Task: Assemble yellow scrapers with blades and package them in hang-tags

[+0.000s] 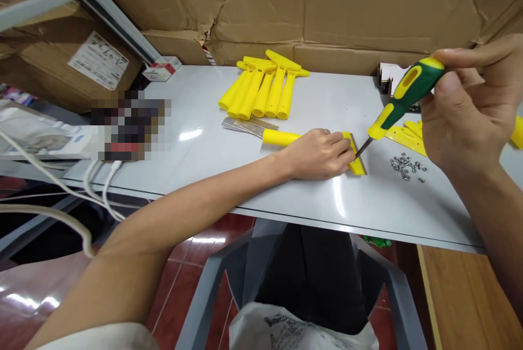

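Your grip is on a screwdriver (402,96) of smooth green and yellow plastic with a metal shaft; your other grip is on a scraper (281,137) of smooth yellow plastic. Beneath both, the tabletop (196,164) is glossy white. Beyond them stands creased, matt brown cardboard (261,6). Just beside the screwdriver grip, the screws (404,164) are shiny metal.

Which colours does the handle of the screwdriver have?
The screwdriver handle is green and yellow, seen best in the head view.

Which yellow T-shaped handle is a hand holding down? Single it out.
The handle under the left hand, with the tip of the screwdriver at its head; the bunched handles behind it are untouched.
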Tool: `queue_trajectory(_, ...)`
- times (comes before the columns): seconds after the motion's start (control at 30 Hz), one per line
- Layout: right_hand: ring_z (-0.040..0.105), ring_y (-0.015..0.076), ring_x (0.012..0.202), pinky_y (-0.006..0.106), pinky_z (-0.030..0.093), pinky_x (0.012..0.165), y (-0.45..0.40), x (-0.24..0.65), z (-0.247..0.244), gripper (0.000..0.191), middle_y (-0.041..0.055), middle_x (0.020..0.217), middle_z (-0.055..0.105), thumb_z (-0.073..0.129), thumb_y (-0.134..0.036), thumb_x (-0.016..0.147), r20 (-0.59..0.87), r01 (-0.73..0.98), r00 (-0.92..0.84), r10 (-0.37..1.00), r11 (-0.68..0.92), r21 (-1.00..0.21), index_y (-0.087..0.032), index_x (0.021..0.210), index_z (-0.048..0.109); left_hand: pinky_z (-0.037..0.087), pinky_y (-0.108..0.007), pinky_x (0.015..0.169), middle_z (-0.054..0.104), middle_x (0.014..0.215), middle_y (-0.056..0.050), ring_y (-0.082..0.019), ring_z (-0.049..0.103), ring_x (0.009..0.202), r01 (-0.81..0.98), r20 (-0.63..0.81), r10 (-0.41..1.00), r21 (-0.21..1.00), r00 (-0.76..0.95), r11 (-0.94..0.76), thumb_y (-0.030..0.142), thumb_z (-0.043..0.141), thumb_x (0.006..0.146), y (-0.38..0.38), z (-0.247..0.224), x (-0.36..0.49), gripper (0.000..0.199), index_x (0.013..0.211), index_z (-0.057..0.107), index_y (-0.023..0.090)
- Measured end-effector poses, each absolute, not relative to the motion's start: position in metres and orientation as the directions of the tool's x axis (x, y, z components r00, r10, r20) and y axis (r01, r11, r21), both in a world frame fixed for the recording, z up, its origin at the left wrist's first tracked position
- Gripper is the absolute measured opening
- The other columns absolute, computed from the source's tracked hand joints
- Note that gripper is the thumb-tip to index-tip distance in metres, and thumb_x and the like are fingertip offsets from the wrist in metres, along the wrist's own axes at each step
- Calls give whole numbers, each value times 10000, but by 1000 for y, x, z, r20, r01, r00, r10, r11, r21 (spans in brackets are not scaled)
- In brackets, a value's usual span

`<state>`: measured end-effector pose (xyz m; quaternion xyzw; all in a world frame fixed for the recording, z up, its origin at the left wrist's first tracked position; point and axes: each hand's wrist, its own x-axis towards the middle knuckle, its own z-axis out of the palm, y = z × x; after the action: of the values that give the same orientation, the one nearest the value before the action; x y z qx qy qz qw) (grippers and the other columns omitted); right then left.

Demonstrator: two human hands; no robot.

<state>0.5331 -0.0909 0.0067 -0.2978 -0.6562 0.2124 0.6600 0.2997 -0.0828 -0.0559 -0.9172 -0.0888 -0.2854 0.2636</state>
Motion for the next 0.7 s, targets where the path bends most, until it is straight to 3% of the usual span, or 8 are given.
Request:
queue_trajectory(0.13,822,250,913,416,656,733,-87,531,8,353,-8,946,704,962,-515,829,788,51,-8,616,787,-615,-321,1008,728,474,-335,569,806,934,-65,-170,691,768,316,557,23,-436,830,-843,207,525,1109,-83,-56,299,270,914,708,170)
queue_trajectory(0.23,789,190,790,345,627,651,-80,532,4,344,-40,836,611,948,-556,837,830,28,55,555,830,-557,-314,1004,770,474,-339,553,801,930,-72,-175,682,759,304,549,18,-435,836,-847,220,544,1104,-83,-55,298,250,942,721,147)
queue_trajectory(0.33,688,137,685,315,592,587,-77,536,2,241,-12,817,678,855,-568,939,811,-5,55,582,813,-583,-340,1016,851,469,-335,551,801,932,-68,-174,678,758,301,538,21,-437,842,-848,233,531,1112,-83,-55,297,266,944,722,153)
queue_trajectory(0.4,696,140,732,320,601,607,-80,539,4,228,-4,899,768,838,-548,963,786,-13,-10,618,786,-618,-362,1086,879,465,-333,555,804,942,-68,-172,682,762,302,546,15,-442,838,-845,250,529,1117,-83,-55,297,277,937,717,158)
queue_trajectory(0.53,817,216,1024,372,649,744,-83,542,9,264,-25,1182,851,896,-503,920,730,-25,-126,672,733,-680,-392,1152,839,448,-332,558,810,956,-73,-170,690,770,309,554,13,-444,833,-841,253,536,1116,-82,-57,297,282,906,700,163)
queue_trajectory(0.6,842,246,995,391,650,729,-81,542,9,262,-23,1092,866,916,-473,910,730,-14,-119,673,734,-679,-376,1122,797,446,-334,559,810,958,-75,-173,689,774,312,547,23,-441,837,-842,257,524,1122,-82,-57,297,288,922,709,163)
queue_trajectory(0.7,841,210,839,319,613,636,-76,542,4,320,-61,870,794,955,-475,865,798,25,-43,601,799,-600,-351,1099,775,454,-338,559,809,953,-74,-174,686,768,314,546,26,-442,837,-840,265,516,1124,-82,-58,297,294,934,715,161)
